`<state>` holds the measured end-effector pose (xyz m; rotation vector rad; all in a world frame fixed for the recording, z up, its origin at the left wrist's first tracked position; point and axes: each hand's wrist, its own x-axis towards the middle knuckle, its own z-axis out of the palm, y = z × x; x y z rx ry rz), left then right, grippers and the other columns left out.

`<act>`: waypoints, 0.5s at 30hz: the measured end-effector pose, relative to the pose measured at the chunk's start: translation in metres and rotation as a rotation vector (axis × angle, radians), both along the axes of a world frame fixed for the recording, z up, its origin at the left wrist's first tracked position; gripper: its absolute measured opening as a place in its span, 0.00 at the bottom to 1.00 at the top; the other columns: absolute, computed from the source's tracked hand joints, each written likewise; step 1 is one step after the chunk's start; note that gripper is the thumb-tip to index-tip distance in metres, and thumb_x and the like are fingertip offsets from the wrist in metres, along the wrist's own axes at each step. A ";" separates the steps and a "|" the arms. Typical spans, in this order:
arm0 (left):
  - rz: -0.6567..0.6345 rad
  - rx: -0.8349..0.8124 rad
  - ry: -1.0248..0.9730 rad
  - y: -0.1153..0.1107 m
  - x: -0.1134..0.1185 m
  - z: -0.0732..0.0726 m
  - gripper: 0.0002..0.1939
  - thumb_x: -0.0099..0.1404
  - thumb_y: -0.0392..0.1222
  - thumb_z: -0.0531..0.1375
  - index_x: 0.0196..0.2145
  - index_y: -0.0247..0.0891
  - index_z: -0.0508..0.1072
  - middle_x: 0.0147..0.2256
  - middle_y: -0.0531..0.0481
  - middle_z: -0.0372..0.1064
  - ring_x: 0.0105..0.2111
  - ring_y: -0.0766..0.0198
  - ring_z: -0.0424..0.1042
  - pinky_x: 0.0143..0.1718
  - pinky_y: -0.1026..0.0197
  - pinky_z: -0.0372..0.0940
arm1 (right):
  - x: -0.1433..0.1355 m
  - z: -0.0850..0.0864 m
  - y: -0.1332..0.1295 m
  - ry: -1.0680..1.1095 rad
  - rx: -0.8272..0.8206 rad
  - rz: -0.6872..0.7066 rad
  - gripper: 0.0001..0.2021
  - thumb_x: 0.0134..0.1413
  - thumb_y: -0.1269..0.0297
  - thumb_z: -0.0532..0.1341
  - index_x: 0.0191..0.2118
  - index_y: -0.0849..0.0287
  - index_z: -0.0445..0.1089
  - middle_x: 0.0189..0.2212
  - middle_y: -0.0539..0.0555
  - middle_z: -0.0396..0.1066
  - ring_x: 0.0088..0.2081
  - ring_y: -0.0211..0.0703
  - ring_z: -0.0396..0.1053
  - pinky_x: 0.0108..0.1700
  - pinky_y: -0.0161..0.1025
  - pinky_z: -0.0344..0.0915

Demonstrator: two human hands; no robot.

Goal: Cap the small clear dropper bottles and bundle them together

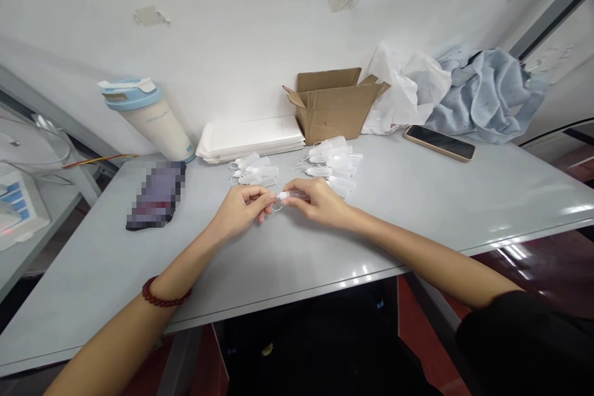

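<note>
My right hand [315, 201] is wrapped round a small translucent squeeze bottle [296, 194], which lies nearly level with its white neck [282, 196] toward the left. Thumb and fingers of my left hand [248, 207] pinch at the bottle's tip, on its small cap, which the fingertips mostly hide. A thin looped strap [277, 207] hangs below the neck. Behind my left hand lies a small group of similar bottles [260, 171] with thin straps. A larger pile of such bottles [341, 161] lies just behind my right hand.
At the back stand a stack of white sheets or bags [250, 136], an open cardboard box [334, 108] and a white plastic bag [403, 90]. A tumbler [158, 124] and a blurred dark item [156, 195] are left; a phone [440, 143] and blue cloth [494, 96] are right.
</note>
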<state>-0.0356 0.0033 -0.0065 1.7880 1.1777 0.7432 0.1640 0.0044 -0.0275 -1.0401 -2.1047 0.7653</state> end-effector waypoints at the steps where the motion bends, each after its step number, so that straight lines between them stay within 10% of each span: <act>1: 0.004 0.000 -0.007 0.000 0.000 0.001 0.16 0.62 0.47 0.59 0.21 0.36 0.72 0.15 0.55 0.64 0.17 0.69 0.64 0.23 0.65 0.61 | 0.000 0.000 0.000 0.009 0.008 0.002 0.10 0.59 0.61 0.59 0.38 0.64 0.71 0.25 0.51 0.70 0.26 0.35 0.62 0.31 0.34 0.57; 15: 0.558 0.037 -0.465 0.030 -0.019 -0.006 0.11 0.61 0.44 0.61 0.25 0.34 0.72 0.20 0.54 0.63 0.17 0.73 0.58 0.18 0.67 0.53 | 0.029 0.019 0.030 0.031 0.107 -0.206 0.07 0.57 0.65 0.59 0.30 0.61 0.70 0.24 0.51 0.71 0.24 0.36 0.63 0.30 0.35 0.58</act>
